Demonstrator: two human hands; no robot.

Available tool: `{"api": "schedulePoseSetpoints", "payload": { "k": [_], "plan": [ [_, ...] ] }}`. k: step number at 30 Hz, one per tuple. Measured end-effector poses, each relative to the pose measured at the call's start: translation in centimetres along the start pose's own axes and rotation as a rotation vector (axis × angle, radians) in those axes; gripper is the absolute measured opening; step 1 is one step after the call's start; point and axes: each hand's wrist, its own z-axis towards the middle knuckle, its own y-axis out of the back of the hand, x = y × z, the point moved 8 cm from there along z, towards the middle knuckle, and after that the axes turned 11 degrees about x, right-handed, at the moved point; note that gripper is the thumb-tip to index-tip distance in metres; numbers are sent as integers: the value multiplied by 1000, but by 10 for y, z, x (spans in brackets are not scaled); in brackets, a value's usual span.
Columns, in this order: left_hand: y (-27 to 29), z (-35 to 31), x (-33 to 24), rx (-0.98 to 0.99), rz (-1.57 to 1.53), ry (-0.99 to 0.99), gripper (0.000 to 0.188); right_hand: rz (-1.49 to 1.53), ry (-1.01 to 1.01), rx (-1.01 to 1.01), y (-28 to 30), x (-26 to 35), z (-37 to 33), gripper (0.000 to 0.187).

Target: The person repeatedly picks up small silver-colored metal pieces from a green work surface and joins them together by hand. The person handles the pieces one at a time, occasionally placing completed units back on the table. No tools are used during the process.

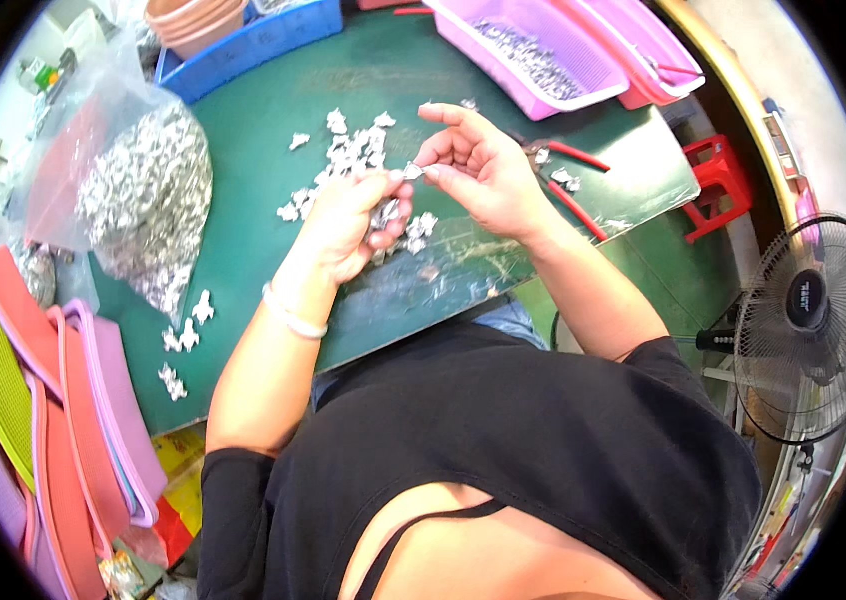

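Observation:
Over the green table [273, 80], my two hands meet at one small silver metal piece [412, 172]. My left hand [343, 220] pinches it between thumb and forefinger, and its curled fingers keep more silver pieces [384, 213] in the palm. From the other side, the thumb and finger of my right hand [488, 178] close on the same piece. A loose pile of similar silver pieces [355, 150] lies just beyond and under my left hand. Beside my right wrist rest pliers with red handles [577, 210], their jaws partly hidden.
A clear bag full of silver pieces [148, 175] stands at left, a few strays [189, 335] near it. Pink basket [543, 95] and blue bin [253, 50] sit at the far side. Stacked plastic baskets [83, 400] crowd the left; a red stool [718, 185] and fan [803, 320] are right.

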Motion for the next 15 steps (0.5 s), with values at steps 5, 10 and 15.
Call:
{"api": "schedulePoseSetpoints", "payload": {
  "k": [5,10,15],
  "plan": [
    [13,9,-2,124,-349,-63,14,-511,186,-377,89,59,14,35],
    [23,8,-12,19,-384,-156,12,-1266,218,-603,148,89,13,37],
    [24,7,-11,0,-392,-153,16,-1011,-43,-251,103,38,33,36]
  ]
}}
